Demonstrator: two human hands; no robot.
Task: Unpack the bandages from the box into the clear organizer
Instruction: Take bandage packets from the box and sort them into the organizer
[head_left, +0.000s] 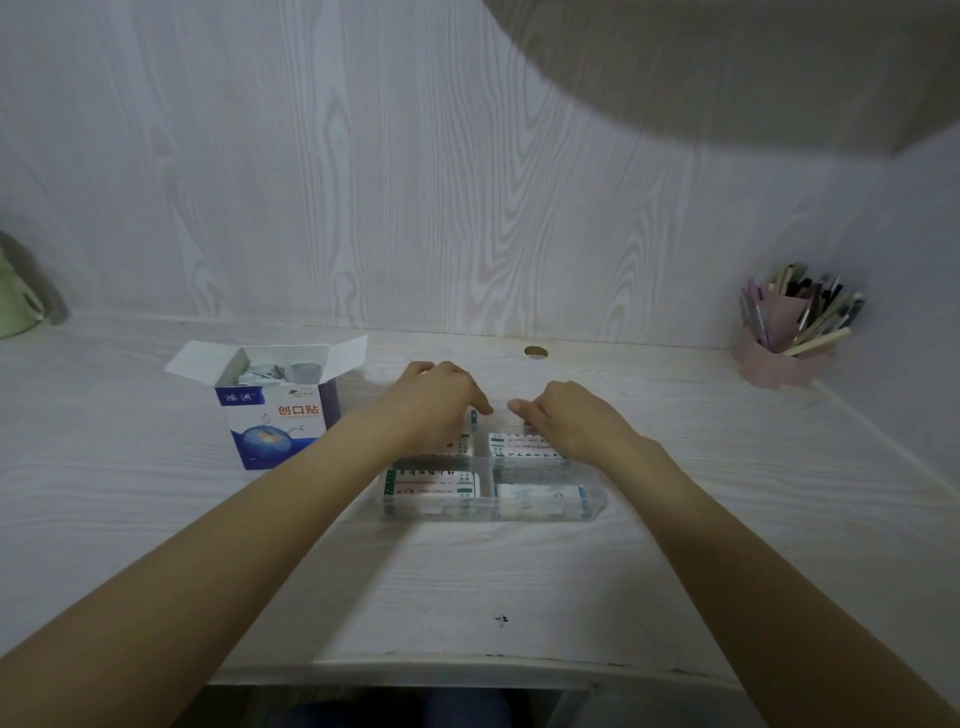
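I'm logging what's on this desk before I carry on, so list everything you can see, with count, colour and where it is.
Bandage box: one, blue and white, flaps open, standing left of centre on the desk; wrapped items show inside.
Clear organizer: one, transparent, divided into compartments, centre of the desk.
Packs in the organizer: four visible, white with green and red print; front left, front right, two behind partly hidden by the hands.
Pen holder: one, pink, full of pens, back right corner.
Green container: one, pale green, far left edge, cut off by the frame.
Desk: one, whitish wood grain.
Left hand: over the organizer's back left.
Right hand: over its back right.
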